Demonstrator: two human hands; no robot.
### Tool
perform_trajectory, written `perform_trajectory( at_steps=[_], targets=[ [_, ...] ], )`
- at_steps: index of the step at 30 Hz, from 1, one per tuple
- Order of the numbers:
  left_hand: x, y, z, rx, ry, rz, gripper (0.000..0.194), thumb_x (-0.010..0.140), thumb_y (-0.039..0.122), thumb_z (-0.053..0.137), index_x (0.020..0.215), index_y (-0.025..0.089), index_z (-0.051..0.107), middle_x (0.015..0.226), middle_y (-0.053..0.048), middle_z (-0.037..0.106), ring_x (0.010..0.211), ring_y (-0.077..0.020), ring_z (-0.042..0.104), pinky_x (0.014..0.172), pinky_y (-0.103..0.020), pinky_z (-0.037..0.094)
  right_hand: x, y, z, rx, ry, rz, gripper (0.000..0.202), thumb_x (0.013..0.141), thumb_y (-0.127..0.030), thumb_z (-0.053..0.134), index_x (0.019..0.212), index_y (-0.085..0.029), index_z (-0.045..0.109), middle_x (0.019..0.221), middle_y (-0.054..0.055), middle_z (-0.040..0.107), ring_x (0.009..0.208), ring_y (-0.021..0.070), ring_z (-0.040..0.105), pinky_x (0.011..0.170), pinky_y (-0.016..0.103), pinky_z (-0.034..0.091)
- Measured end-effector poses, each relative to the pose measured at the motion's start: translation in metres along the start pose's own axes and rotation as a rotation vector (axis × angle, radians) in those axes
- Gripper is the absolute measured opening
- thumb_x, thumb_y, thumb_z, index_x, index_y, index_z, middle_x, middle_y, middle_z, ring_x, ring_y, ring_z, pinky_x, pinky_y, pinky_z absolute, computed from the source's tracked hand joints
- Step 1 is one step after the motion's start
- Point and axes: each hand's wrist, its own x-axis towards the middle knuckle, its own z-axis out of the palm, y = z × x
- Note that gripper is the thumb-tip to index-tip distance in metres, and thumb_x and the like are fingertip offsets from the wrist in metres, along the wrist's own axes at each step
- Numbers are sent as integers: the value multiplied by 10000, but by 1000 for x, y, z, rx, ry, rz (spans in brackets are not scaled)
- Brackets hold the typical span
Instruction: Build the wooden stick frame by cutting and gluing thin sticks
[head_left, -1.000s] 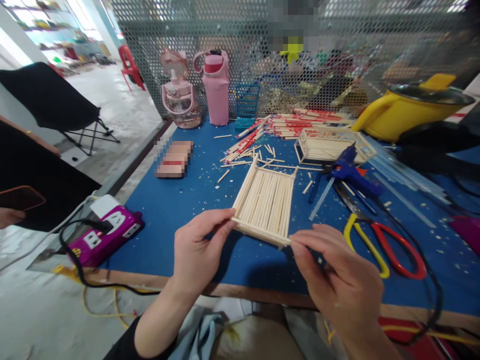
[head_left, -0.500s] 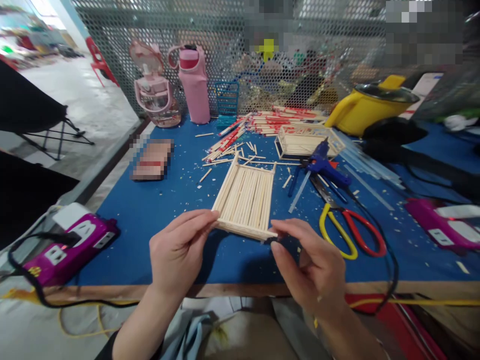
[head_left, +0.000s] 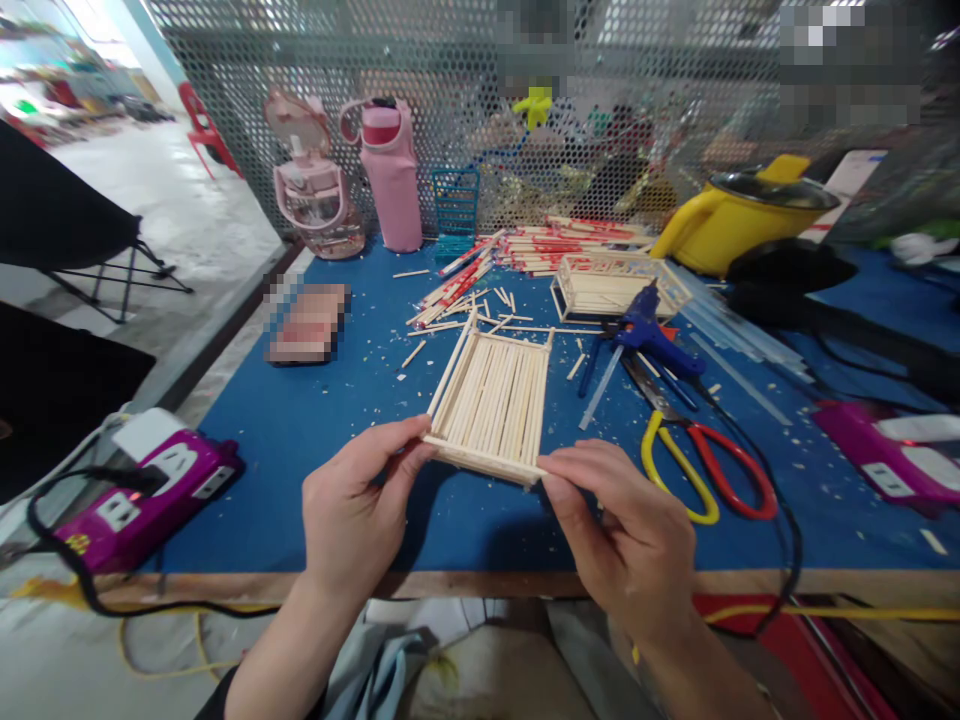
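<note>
A small tray-like frame of pale wooden sticks (head_left: 495, 400) is held between my two hands, its near edge lifted toward me. Thumb and fingers of my left hand (head_left: 364, 495) pinch its near left corner. My right hand (head_left: 626, 520) is closed in a pinch on the near right corner. Short posts rise at the far corners, and parallel sticks make up its floor. Beyond it lie loose sticks (head_left: 412, 353) and bundles of red-wrapped sticks (head_left: 457, 285). A finished-looking stick box (head_left: 615, 285) sits behind a blue glue gun (head_left: 649, 335).
Scissors with yellow and red handles (head_left: 701, 465) lie right of my right hand. Clear glue sticks (head_left: 742, 325) and a yellow pot (head_left: 720, 225) are farther right. Purple power strips (head_left: 150, 490) flank the blue tabletop (head_left: 300, 450). Pink bottles (head_left: 391, 180) stand at the back, before a perforated metal panel (head_left: 450, 70).
My right thumb and fingers have closed onto the near right corner of the stick frame; they were apart before. My left hand keeps its pinch. The view has shifted slightly.
</note>
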Motion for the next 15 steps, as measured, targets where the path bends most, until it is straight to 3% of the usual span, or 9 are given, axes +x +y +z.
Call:
perform_trajectory(
  at_steps=[11,13,15],
  targets=[
    [-4,-1,0,-87,-24,-96,266,798,242,689,1063,228,682,948,-7,730,756,-138,682,713,-248,579,1,0,2,-57,-8,-8,193,817,-61,599,944,-194,659,864,12,708,823,142,642,873,333,468],
    [-6,-1,-1,-143,-6,-113,320,785,233,699,1102,226,661,1034,-28,698,861,-161,672,708,-255,587,0,-1,0,-65,35,-8,206,819,-47,590,950,-192,657,864,15,702,833,139,639,844,311,477],
    [-9,3,-6,-171,105,-94,403,773,203,704,1166,239,624,1176,-52,630,1024,-201,622,770,-292,581,-1,-4,-5,-74,128,-10,232,816,-22,576,960,-188,649,862,17,690,840,135,635,819,295,481]
  ],
)
